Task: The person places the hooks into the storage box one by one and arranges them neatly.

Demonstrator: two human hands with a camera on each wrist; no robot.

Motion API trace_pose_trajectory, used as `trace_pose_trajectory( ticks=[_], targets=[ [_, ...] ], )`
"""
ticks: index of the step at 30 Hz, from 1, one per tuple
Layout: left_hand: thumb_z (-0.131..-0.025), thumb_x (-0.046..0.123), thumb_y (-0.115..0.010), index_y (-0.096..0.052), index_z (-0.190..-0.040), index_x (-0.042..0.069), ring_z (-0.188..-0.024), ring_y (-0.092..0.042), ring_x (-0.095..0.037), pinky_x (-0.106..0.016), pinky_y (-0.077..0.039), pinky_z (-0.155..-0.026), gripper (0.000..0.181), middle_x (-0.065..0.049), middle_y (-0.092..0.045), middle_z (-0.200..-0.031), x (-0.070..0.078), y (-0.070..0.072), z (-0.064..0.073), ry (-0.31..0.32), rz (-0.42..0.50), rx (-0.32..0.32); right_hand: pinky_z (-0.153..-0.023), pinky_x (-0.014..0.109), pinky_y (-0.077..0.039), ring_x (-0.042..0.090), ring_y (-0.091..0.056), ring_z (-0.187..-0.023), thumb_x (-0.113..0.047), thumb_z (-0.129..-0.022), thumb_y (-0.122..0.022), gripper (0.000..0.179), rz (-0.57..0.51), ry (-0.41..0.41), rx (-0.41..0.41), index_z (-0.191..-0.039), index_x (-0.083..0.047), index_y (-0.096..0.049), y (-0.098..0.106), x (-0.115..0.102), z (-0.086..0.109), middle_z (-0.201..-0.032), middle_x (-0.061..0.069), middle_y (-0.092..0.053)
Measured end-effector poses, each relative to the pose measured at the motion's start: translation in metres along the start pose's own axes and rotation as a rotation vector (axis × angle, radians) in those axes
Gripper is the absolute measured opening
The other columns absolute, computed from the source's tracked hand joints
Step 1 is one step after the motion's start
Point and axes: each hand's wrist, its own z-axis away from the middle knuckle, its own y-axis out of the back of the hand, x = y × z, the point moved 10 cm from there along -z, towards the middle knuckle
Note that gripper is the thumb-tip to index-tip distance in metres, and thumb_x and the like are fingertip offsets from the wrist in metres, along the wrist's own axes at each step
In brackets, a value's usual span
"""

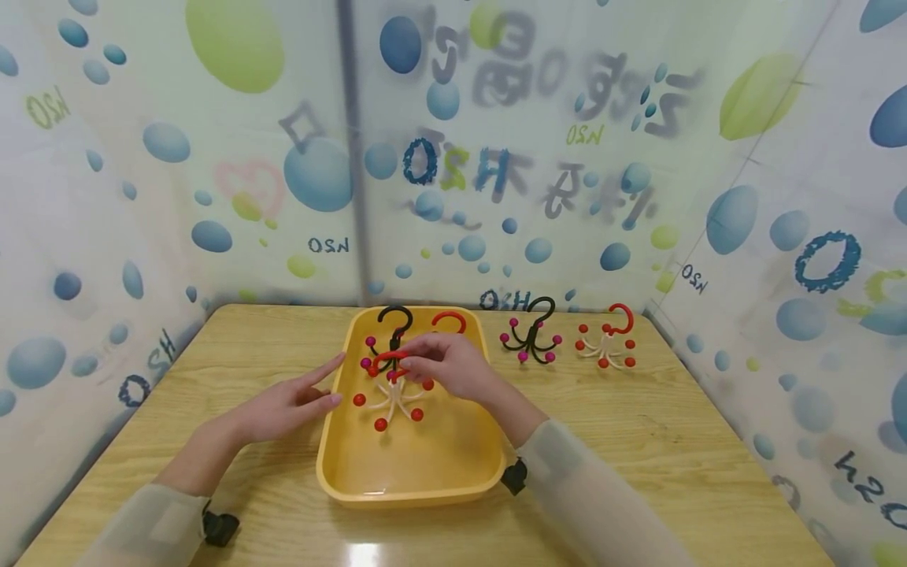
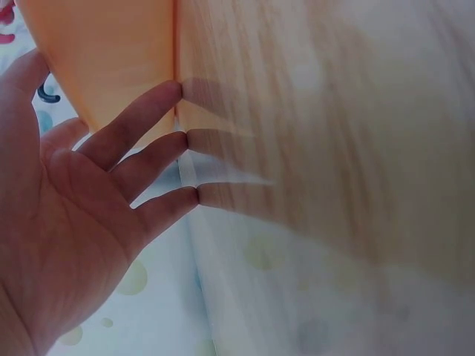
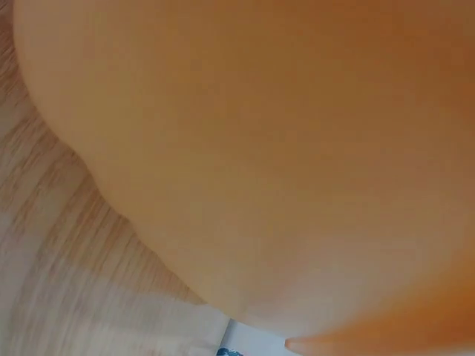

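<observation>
Five hooked hangers, one yellow tray (image 1: 425,468): right hand (image 1: 453,366) pinches a white hanger (image 1: 394,398) by its red hook over the tray's middle, left hand (image 1: 283,405) relaxed, fingers extended at the tray's left side. Tray's far end has one black hanger (image 1: 394,345), partly covered, and one red-hooked hanger (image 1: 451,319), mostly hidden behind the right hand. Table, far right: one black-and-magenta hanger (image 1: 531,339), one red-and-white hanger (image 1: 606,346); right wrist view blurred, no fingers visible.

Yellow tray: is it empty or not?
Not empty: a black hook rack is in the yellow tray. The right hand holds a white rack over it; whether that touches the bottom, I cannot tell.
</observation>
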Motion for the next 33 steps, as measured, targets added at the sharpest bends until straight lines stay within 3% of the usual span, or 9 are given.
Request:
trace_pose_trajectory(
  ticks=[8, 15, 23, 33],
  targets=[
    [-0.109, 0.063, -0.057, -0.017, -0.177, 0.037, -0.137, -0.066, -0.045, -0.070, -0.048, -0.117, 0.083, -0.027, -0.064, -0.153, 0.002, 0.000, 0.001, -0.004, 0.000, -0.001, -0.093, 0.050, -0.067, 0.032, -0.082, -0.099, -0.013, -0.108, -0.071, 0.030, -0.036, -0.027, -0.017, -0.135, -0.001, -0.074, 0.000, 0.009, -0.002, -0.112, 0.014, -0.081],
    [-0.109, 0.062, -0.057, -0.016, -0.178, 0.036, -0.136, -0.066, -0.046, -0.071, -0.049, -0.116, 0.083, -0.028, -0.064, -0.152, 0.002, 0.000, 0.002, -0.005, -0.007, 0.000, -0.092, 0.046, -0.068, 0.021, -0.083, -0.093, -0.014, -0.107, -0.072, 0.026, -0.025, -0.035, -0.023, -0.132, -0.005, -0.076, -0.001, 0.010, -0.002, -0.113, 0.012, -0.083],
    [-0.109, 0.061, -0.058, -0.017, -0.177, 0.037, -0.135, -0.068, -0.043, -0.070, -0.049, -0.117, 0.083, -0.026, -0.067, -0.150, 0.003, 0.000, 0.002, -0.015, 0.002, -0.002, -0.093, 0.051, -0.067, 0.046, -0.079, -0.106, -0.011, -0.107, -0.071, 0.025, -0.057, -0.039, -0.031, -0.130, -0.003, -0.077, -0.002, 0.007, 0.000, -0.114, 0.018, -0.082],
    [-0.109, 0.060, -0.059, -0.019, -0.177, 0.035, -0.135, -0.068, -0.041, -0.068, -0.049, -0.117, 0.083, -0.025, -0.068, -0.148, 0.003, 0.000, 0.001, -0.018, 0.008, 0.008, -0.092, 0.049, -0.068, 0.030, -0.083, -0.096, -0.014, -0.106, -0.074, 0.025, -0.034, -0.060, -0.014, -0.130, -0.007, -0.079, -0.001, 0.012, 0.001, -0.111, 0.012, -0.083]
  ],
)
